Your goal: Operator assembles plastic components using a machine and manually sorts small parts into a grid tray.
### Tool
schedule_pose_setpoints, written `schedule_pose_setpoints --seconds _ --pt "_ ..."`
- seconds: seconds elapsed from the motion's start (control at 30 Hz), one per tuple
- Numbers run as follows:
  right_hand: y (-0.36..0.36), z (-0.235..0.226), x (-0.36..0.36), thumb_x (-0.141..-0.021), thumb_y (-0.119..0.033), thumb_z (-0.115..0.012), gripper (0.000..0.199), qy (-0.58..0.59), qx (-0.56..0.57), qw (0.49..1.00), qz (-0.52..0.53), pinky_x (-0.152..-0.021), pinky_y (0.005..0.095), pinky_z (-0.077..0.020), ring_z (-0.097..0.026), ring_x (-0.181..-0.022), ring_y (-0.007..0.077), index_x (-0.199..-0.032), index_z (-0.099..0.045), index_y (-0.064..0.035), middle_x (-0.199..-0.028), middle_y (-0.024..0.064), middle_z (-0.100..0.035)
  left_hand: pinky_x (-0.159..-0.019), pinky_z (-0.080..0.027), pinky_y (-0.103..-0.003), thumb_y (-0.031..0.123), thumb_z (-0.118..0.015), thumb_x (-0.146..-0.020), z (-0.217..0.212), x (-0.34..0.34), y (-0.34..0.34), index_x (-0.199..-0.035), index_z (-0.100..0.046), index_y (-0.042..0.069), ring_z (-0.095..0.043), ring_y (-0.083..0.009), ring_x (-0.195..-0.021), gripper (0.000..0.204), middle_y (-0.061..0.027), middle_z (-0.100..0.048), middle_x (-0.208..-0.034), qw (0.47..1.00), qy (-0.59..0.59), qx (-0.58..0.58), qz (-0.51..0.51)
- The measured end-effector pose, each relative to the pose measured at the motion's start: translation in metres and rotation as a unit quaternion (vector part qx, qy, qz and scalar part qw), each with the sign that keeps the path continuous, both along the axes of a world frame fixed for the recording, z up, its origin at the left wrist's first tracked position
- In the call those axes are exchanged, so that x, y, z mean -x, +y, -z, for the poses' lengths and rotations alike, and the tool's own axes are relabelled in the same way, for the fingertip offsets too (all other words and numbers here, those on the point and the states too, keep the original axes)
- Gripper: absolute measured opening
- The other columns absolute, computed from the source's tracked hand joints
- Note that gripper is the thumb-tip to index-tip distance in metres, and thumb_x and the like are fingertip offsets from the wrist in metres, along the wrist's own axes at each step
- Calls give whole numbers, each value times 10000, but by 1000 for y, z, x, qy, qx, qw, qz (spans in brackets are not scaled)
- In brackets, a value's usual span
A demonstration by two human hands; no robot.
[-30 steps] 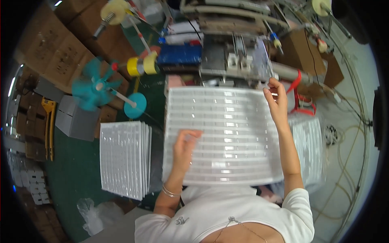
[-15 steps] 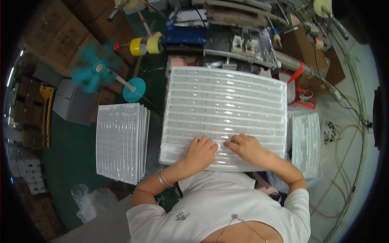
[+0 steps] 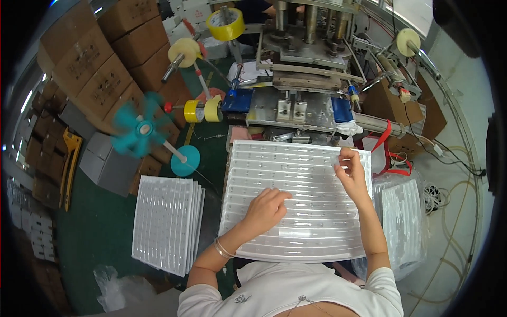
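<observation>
A large pale tray panel (image 3: 296,232) with many shiny clear-covered rows lies before me, its near edge against my shirt. My left hand (image 3: 266,211) rests on the panel's left-middle part, fingers loosely bent and the index finger stretched to the right; it holds nothing that I can see. Raised over the far right part of the panel, my right hand (image 3: 349,169) is closed in a pinch. A small see-through whitish piece (image 3: 336,160) shows at its fingertips, too small to name.
Left of the panel leans a stack of similar panels (image 3: 161,227); wrapped ones (image 3: 401,216) stand at the right. Beyond are a metal press machine (image 3: 306,47), yellow tape rolls (image 3: 193,111) and a spinning teal fan (image 3: 141,129). Behind the machine a person's arm (image 3: 270,9) shows.
My right hand has lifted away from the near middle of the panel to its far right. The left hand stays on the panel, now nearer its middle. The view has tilted up.
</observation>
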State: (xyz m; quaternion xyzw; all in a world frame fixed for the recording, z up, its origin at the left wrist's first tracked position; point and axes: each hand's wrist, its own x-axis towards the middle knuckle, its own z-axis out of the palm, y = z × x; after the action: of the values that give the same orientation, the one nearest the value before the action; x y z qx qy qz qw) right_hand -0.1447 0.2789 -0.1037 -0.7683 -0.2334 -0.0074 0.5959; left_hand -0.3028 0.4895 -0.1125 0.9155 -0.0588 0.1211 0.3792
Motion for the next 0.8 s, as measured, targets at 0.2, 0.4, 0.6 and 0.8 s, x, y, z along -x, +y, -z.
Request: schedule_pose_setpoints --seconds 0.2,0.4,0.6,0.8 --pt "-3 -27 -13 -903 -98 -531 163 51 -50 996 -44 -641 226 -486 -588 -827 102 -1043 -578 -28 -1056 48 -593 -744 -476 -385 192 -585 -845 -12 -85 6 -1115 -588 44 -567 -296 -873 308 -120 -613 -956 983 -121 -64 -118" --pt "0 -38 -53 -826 -82 -617 283 -112 -14 993 17 -700 262 -521 -607 -880 193 -1106 -596 -49 -1130 100 -577 -629 -501 -412 347 -592 -848 -45 -221 11 -1079 -632 95 -605 -297 -797 344 -128 -603 -977 933 -221 -207 -194" --pt "53 -24 -101 -819 -97 -637 253 -177 14 977 116 -698 317 -529 -634 -822 246 -1063 -602 -42 -1018 115 -629 -635 -514 -420 352 -618 -820 -61 -245 2 -1044 -653 148 -644 -313 -762 305 -120 -617 -950 948 -51 -269 -163" --pt "104 -27 -126 -810 -140 -633 211 -380 189 892 158 -711 360 -496 -615 -836 271 -1010 -627 -74 -947 94 -648 -576 -469 -323 156 -685 -773 -52 -136 11 -1036 -632 102 -583 -215 -641 274 -66 -606 -833 970 -179 50 -158"
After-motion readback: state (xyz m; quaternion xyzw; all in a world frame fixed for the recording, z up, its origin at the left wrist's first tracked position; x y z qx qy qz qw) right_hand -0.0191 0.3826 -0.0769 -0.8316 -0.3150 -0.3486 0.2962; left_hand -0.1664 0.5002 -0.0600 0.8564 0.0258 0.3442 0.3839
